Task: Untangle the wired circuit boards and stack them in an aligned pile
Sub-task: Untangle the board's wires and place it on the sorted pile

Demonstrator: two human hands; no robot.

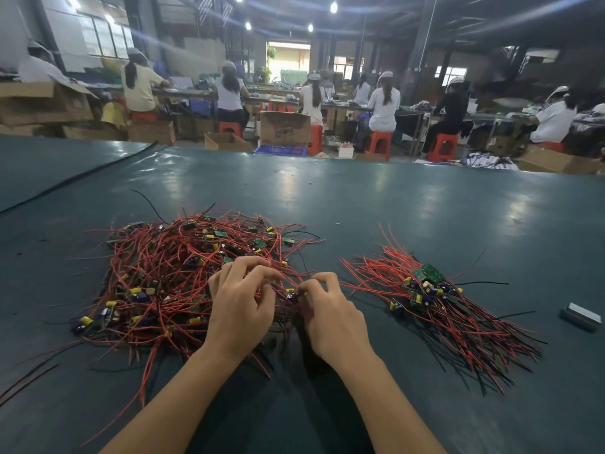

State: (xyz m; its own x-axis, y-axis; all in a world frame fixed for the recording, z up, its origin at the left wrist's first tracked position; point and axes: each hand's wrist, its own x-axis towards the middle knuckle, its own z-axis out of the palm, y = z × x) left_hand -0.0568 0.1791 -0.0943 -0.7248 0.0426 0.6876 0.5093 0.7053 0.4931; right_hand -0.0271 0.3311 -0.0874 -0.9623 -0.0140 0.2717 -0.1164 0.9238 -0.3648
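- The right hand (330, 316) pinches a small circuit board with a yellow capacitor (292, 294) between curled fingertips, at the near right edge of the tangled heap of red-wired green circuit boards (183, 273). Pulling while its leads loop through neighbours would likely drag other boards along or tighten the knot.
- The left hand (240, 309), fingers curled, pinches thin red wires (278, 276) just beside that board. If it lets go too soon, the heap may slide on the dark green table mat (360, 208).
- A sharp tug could strain the joints where the leads meet the board.
- The sorted pile of boards (432, 296) lies to the right, well apart. Its boards are bunched and its wires fan toward the near right, so a careless drop could snag them and spoil the alignment.
- The heap is wide and loose. Its boards are tiny, carry yellow and dark blue cylinders, and face every way among red and a few black leads.
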